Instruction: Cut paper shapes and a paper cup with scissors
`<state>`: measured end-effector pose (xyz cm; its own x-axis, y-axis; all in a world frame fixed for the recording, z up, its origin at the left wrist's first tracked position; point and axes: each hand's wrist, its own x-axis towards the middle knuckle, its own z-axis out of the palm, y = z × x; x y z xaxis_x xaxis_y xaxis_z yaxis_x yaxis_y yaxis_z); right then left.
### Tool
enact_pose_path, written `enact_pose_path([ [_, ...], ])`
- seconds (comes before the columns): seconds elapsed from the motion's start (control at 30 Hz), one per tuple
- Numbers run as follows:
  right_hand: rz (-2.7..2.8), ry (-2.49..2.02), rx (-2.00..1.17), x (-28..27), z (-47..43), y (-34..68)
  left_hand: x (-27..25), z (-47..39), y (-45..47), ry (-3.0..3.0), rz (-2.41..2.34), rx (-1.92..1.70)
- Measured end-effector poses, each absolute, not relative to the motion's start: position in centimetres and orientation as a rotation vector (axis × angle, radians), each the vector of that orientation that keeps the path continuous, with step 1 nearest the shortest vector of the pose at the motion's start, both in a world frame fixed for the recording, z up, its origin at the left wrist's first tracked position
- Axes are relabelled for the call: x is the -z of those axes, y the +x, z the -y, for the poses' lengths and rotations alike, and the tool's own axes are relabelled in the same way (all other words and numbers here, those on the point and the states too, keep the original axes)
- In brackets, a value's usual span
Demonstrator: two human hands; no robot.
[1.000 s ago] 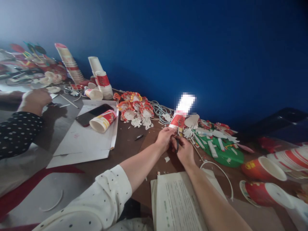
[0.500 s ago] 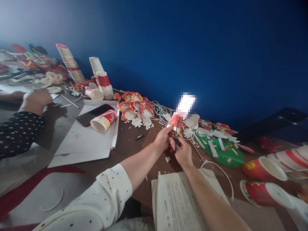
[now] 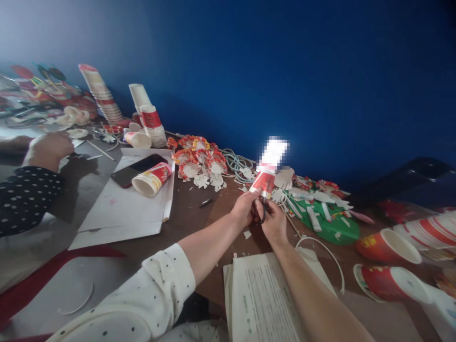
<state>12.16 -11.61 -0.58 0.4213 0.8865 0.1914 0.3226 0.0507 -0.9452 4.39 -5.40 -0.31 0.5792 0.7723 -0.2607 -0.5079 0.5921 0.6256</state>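
Observation:
A red and white paper cup [image 3: 264,182] is in my left hand [image 3: 244,207], its fingers closed around the lower part. My right hand [image 3: 273,222] is closed on scissors [image 3: 264,212] with dark handles, and their blades reach up to the cup. The fingertips of both hands are close together, partly hiding each other. Behind the cup is a bright, pixelated white patch. Small white scraps [image 3: 247,234] lie on the brown table below my hands.
Left of my hands are a pile of cut paper flowers [image 3: 201,161], a white box lid [image 3: 103,216] with a phone [image 3: 133,172], and stacked cups [image 3: 153,126]. A green mat [image 3: 338,230] with scraps and more cups [image 3: 390,247] lie right. Another person's hand [image 3: 52,145] is far left.
My hands, with the cup and scissors, have shifted slightly right, and the cup stands a little more upright. The whole view has moved slightly.

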Motion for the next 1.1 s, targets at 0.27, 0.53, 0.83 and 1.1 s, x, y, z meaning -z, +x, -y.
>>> enact_pose_path([
  [0.27,1.1,-1.513,-0.576,0.4,11.6,12.1,0.2,5.6,4.6,0.48,-0.63,-0.804],
  [0.53,1.051,-1.573,-0.504,-1.0,11.8,11.6,0.3,5.6,4.8,0.499,-0.593,-0.808],
  [0.83,1.081,-1.587,-0.518,-1.1,12.0,11.9,0.4,5.4,4.7,0.506,-0.497,-0.784],
  [1.1,0.997,-1.607,-0.575,-0.8,11.9,12.0,-0.3,4.5,3.6,0.184,-0.576,-0.806],
])
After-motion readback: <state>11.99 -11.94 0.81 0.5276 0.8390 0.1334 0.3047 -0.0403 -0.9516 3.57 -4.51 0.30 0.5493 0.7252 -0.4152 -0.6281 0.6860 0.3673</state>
